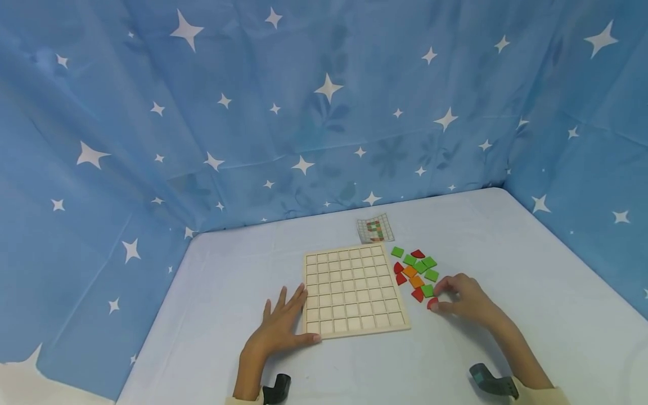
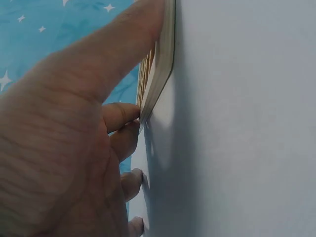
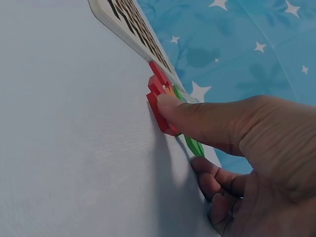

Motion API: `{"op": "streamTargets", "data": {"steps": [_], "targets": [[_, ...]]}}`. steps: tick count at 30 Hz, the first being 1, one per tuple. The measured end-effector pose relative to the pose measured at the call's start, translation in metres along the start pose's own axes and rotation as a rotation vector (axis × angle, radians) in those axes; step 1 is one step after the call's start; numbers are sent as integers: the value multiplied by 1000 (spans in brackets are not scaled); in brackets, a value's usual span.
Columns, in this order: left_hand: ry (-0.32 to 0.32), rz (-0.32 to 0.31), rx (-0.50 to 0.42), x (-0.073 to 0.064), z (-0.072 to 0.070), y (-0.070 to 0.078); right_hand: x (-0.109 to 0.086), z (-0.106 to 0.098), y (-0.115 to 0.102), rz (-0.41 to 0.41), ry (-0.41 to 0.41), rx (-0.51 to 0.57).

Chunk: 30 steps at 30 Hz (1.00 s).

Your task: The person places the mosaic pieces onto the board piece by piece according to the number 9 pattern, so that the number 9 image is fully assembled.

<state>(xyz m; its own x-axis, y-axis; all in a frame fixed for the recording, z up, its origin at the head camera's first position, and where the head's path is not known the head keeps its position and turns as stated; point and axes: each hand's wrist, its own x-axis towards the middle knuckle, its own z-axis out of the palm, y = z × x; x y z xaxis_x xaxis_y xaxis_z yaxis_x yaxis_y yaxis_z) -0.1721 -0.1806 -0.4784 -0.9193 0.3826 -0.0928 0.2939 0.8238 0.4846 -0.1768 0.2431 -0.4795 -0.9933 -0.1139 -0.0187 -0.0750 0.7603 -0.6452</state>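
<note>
A square wooden grid board (image 1: 354, 292) lies flat on the white table. My left hand (image 1: 278, 329) rests at its near left corner, fingers spread along the left edge and thumb on the front edge. The left wrist view shows the thumb (image 2: 123, 44) against the board's side. To the board's right, my right hand (image 1: 468, 301) touches a red quarter-circle tile (image 1: 432, 304) with its thumb (image 3: 170, 101). Its index finger is bent beside a green square tile (image 1: 427, 290), with a gap to the thumb. Part of the red tile is hidden.
Several green, orange (image 1: 417, 282) and red (image 1: 417, 295) tiles lie loosely clustered right of the board. A pattern card (image 1: 376, 229) with a coloured figure on a grid lies behind the board. A blue star-patterned curtain (image 1: 324, 135) hangs around the table's edges.
</note>
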Motion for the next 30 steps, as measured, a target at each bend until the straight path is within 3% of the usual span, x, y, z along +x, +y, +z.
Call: {"op": "streamTargets", "data": {"steps": [12,19,30], "targets": [[29,92,-55,2,6,-10,-1,0,0,-2,-20,-42],[55,102,-46,3,9,-12,-3,2,2,-35,-13,-62],[62,78,-74,3,10,-11,-13,-20,13,-33,-163,-58]]}}
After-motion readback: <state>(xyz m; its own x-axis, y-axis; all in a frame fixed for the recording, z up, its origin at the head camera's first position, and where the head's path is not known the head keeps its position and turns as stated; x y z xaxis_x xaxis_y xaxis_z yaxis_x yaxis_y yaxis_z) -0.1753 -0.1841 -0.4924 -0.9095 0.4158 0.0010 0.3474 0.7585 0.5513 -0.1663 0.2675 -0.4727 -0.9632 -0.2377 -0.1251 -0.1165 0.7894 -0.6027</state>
